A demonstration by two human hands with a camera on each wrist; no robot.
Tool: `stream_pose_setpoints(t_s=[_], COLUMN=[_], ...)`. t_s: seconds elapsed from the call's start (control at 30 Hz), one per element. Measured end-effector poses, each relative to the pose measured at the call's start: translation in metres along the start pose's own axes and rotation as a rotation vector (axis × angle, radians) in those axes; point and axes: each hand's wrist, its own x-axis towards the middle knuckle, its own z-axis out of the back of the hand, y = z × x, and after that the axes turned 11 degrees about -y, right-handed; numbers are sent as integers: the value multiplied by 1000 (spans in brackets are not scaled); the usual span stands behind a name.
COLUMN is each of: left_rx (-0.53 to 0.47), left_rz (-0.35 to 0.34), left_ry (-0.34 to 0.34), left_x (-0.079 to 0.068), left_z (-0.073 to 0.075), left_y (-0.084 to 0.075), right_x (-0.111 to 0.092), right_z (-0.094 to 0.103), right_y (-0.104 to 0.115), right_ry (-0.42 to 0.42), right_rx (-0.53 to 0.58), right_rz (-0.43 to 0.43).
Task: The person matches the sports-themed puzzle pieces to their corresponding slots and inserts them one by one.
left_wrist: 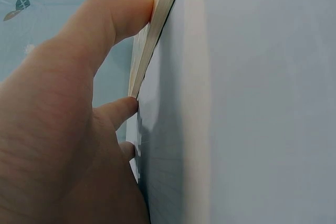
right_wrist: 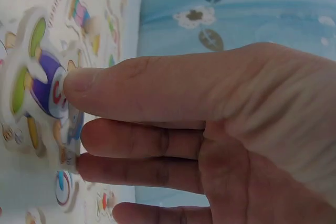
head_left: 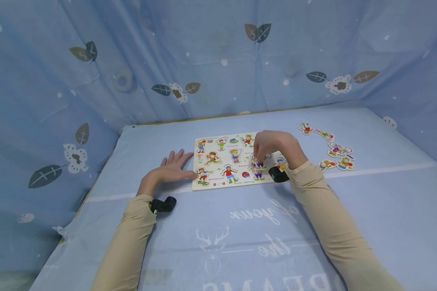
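A wooden puzzle board (head_left: 223, 165) with cartoon sports figures lies on the cloth-covered table. My left hand (head_left: 171, 169) is spread at the board's left side. In the left wrist view its thumb (left_wrist: 131, 17) touches the board's edge, and a second fingertip meets the edge lower down. My right hand (head_left: 276, 144) is bent down over the board's right half. Its thumb and fingers pinch a figure-shaped puzzle piece (right_wrist: 46, 85) with a purple shirt, held close over the board. The fingertips behind the piece are partly hidden.
Several loose puzzle pieces (head_left: 336, 149) lie in a curved row right of the board. A patterned blue curtain (head_left: 218, 72) hangs behind the table. Each wrist carries a small black camera, the left one (head_left: 164, 204) close above the cloth.
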Motion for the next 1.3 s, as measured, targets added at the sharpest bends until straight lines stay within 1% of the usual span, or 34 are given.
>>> stream_pose_setpoints(t_s=[0.17, 0.3, 0.43, 0.6, 0.77, 0.83, 0.93, 1.13, 1.23, 1.3], left_rx=[2, 5, 8, 14, 18, 16, 11, 1, -4, -11], left_rz=[11, 16, 16, 18, 15, 14, 15, 18, 15, 13], left_ry=[5, 5, 5, 7, 4, 3, 4, 7, 2, -2], left_x=[-1, -2, -2, -2, -2, -1, 0, -2, -2, -2], left_z=[1, 2, 2, 3, 2, 1, 1, 2, 1, 0], left_y=[0, 0, -1, -3, -1, 1, 1, -1, -1, 0], right_x=[5, 8, 9, 9, 8, 8, 7, 10, 12, 12], right_z=[-6, -11, -14, -15, -15, -15, -16, -22, -25, -25], right_y=[8, 13, 16, 19, 22, 23, 26, 38, 41, 41], right_ry=[76, 109, 104, 95, 105, 106, 112, 120, 111, 112], right_rx=[-28, -60, -101, -113, -87, -94, -127, -239, -265, -260], right_rz=[14, -9, -43, -69, -65, -60, -55, -36, -53, -61])
